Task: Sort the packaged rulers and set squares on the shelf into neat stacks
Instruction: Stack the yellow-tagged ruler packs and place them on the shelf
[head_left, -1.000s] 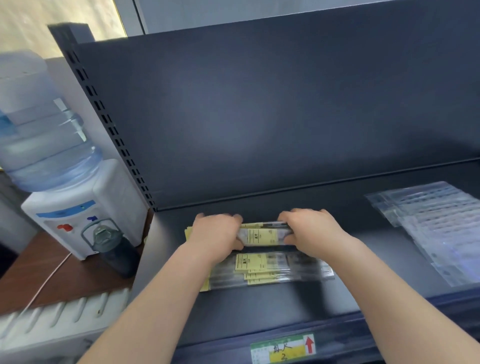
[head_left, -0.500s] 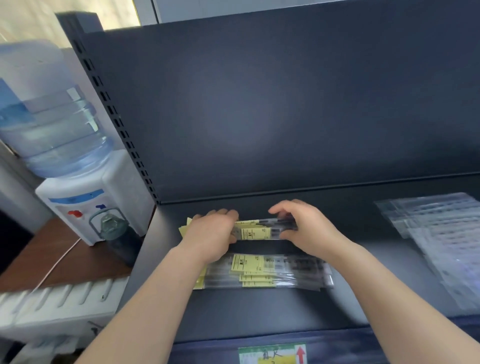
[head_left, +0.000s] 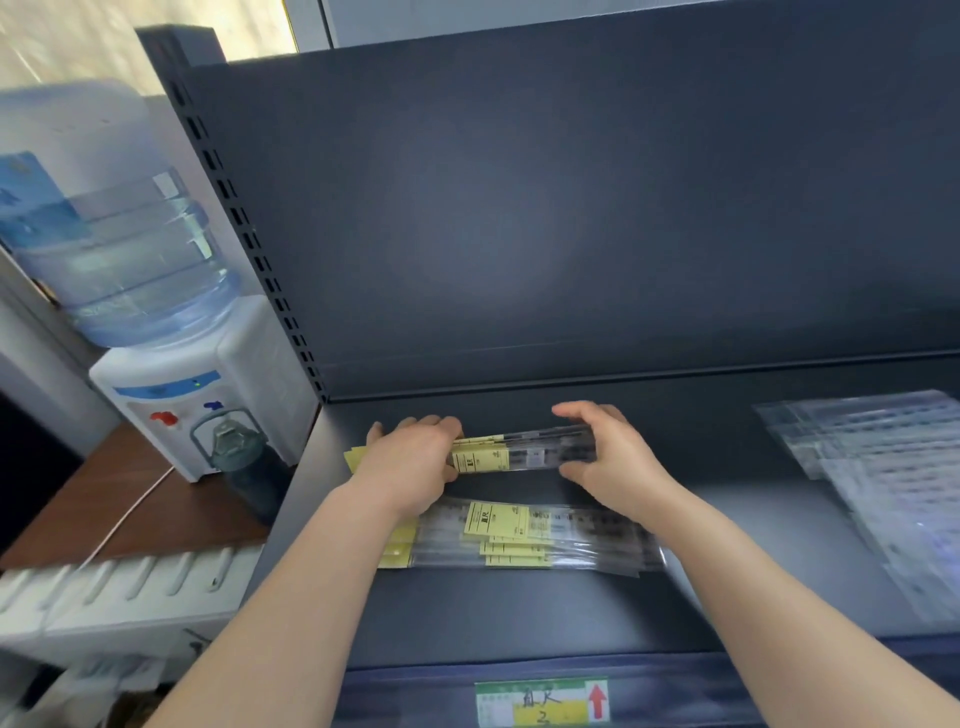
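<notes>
At the shelf's front lip sits a green, yellow and white label (head_left: 542, 702) with a red arrow. Just beyond it, on the dark shelf (head_left: 519, 618), a front stack of packaged rulers (head_left: 545, 535) lies flat and crosswise in clear sleeves with yellow cards, its edges slightly fanned. Both forearms pass over its ends.

Behind that stack and apart from it, the hands hold a rear bundle of packaged rulers (head_left: 519, 454). It is also crosswise and is tilted up on its long edge. The left hand (head_left: 410, 462) is curled over the bundle's left, yellow-card end. The right hand (head_left: 613, 457) clamps the other end, fingers arched over the far edge and thumb against the near edge.

Well to the right, a loose spread of packaged set squares (head_left: 883, 478) lies on the same shelf, blurred. The dark back panel (head_left: 571, 234) rises behind. Left of the shelf, a water dispenser (head_left: 208, 395) stands on a wooden tabletop (head_left: 119, 499).
</notes>
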